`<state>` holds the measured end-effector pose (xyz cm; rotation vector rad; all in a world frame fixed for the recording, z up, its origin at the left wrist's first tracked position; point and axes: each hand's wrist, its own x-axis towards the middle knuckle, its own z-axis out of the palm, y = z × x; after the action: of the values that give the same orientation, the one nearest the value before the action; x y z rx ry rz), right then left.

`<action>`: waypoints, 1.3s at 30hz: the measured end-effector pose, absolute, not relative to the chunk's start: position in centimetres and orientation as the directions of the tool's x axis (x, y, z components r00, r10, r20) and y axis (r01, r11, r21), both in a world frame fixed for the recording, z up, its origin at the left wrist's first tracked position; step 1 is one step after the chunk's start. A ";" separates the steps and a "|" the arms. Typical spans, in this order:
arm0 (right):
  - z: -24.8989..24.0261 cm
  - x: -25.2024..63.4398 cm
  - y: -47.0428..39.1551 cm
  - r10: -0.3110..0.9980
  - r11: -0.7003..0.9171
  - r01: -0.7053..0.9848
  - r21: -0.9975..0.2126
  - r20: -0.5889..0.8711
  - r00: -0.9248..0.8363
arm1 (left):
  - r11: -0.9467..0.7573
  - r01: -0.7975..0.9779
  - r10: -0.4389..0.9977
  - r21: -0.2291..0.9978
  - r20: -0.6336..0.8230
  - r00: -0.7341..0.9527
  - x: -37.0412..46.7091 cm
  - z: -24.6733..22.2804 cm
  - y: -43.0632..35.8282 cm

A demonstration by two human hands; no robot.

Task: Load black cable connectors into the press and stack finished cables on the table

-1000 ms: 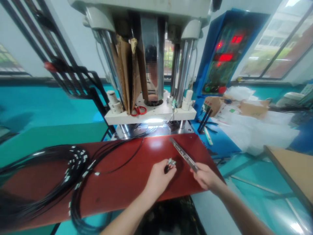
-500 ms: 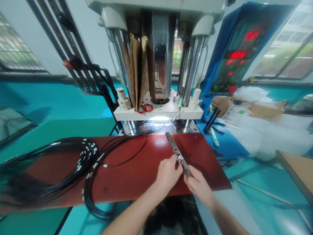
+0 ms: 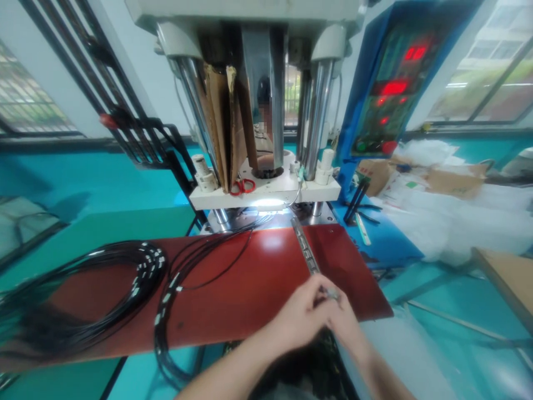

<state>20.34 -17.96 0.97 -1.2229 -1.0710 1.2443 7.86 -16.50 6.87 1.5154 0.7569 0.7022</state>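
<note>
A long, narrow metal bar [image 3: 305, 247] with a row of recesses slants away from me over the red-brown board [image 3: 225, 300]. My left hand [image 3: 302, 314] is closed around its near part. Right beside it, my right hand [image 3: 343, 322] is closed too, its fingers meeting the left ones at the bar's near end, which they hide. A small silvery piece [image 3: 332, 293] shows between the fingers; its kind I cannot make out. Black cables [image 3: 164, 303] with white connector ends lie looped on the board left of my hands.
Ahead stands a press [image 3: 266, 194] with a lit work gap, cables running into it. Red-handled scissors [image 3: 242, 186] and cardboard [image 3: 225, 128] rest on it. At right are a control box [image 3: 389, 105] with red digits, pliers [image 3: 370, 208], a light-handled cutter [image 3: 363, 230] and white bags [image 3: 462, 222].
My left hand has slid down along the bar toward me and now meets my right hand. The bar's far end has swung slightly right. The view has shifted a little.
</note>
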 end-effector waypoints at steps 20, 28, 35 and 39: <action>1.9 19.6 -18.7 0.997 -0.049 -0.001 -0.999 -0.049 0.061 | 0.161 -0.046 0.883 0.986 -0.123 0.453 7.5 1.1 -14.8; 1.1 19.6 -18.6 0.996 -0.069 0.013 -0.998 -0.068 0.059 | 0.167 -0.019 0.870 0.986 -0.138 0.474 7.5 1.3 -14.9; -0.5 19.9 -18.3 0.994 -0.106 0.019 -0.994 -0.106 0.010 | 0.142 0.047 0.880 0.989 -0.148 0.452 6.8 1.6 -14.9; 0.3 19.7 -18.3 0.957 -0.248 -0.210 -0.946 -0.273 0.098 | 0.161 0.090 0.903 0.983 -0.183 0.389 5.7 2.4 -14.5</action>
<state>19.72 -18.31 0.29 -1.3041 -0.8334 1.3885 5.74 -14.50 2.38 1.2844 1.0228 0.7560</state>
